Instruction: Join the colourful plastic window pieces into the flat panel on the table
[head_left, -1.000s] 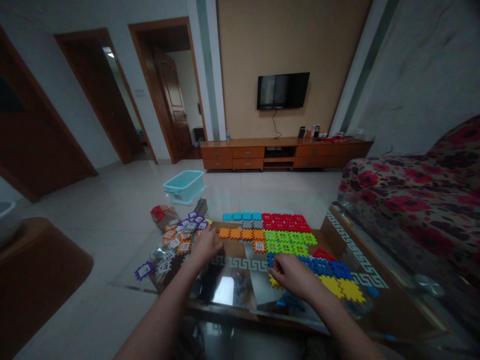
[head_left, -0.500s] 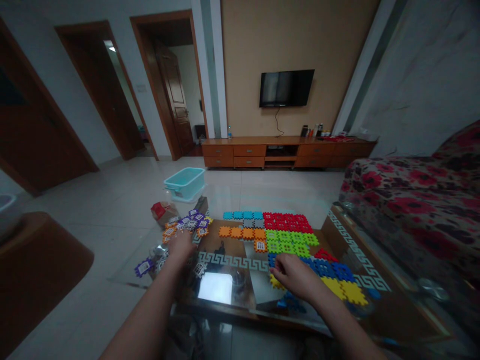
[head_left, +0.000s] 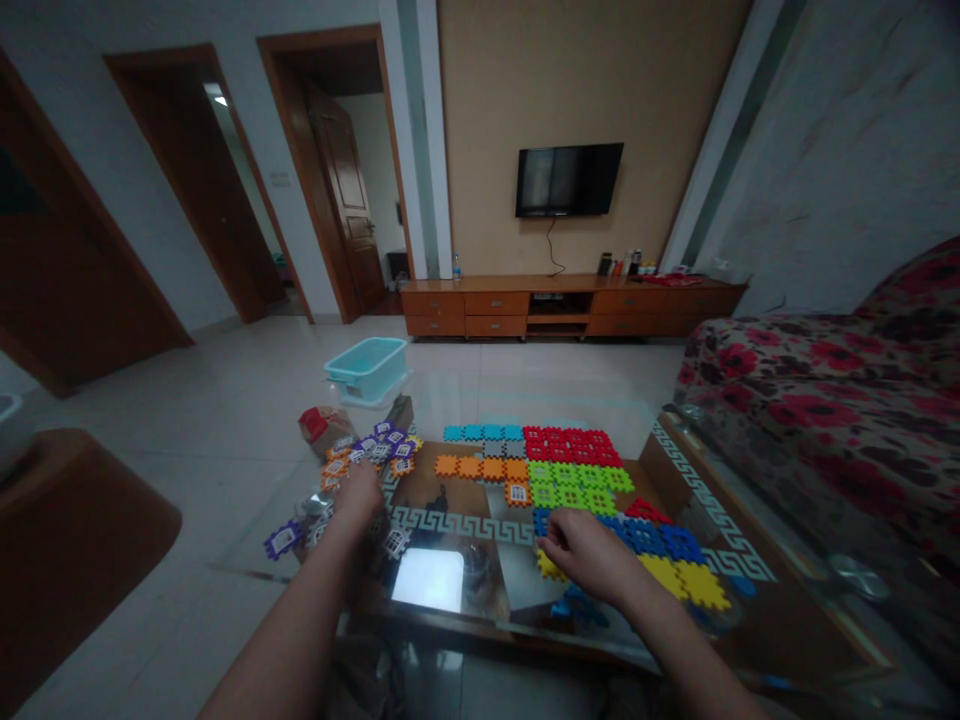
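Note:
On the left of the glass table, my left hand (head_left: 360,495) reaches into a loose heap of interlocking plastic tiles. Purple window tiles (head_left: 384,440) and orange tiles (head_left: 334,470) lie around its fingertips, which are hard to make out among the pieces. My right hand (head_left: 581,548) is curled into a loose fist, with no tile showing in it. It rests over the row of blue tiles (head_left: 643,537) and the yellow tiles (head_left: 701,584), covering part of both. Beyond it, green tiles (head_left: 574,473) and red tiles (head_left: 570,443) sit in joined rows.
Orange tiles (head_left: 481,468) and light-blue tiles (head_left: 482,432) line the table's middle. A purple tile (head_left: 282,540) and a grey window tile (head_left: 396,543) lie apart. Behind are a turquoise bin (head_left: 367,370) on the floor and a low cabinet (head_left: 495,301); a flowered sofa (head_left: 810,400) stands right.
The view has shifted very slightly. My left hand stays at the heap, its fingers now less distinct than before; my right hand has kept its place and its curl.

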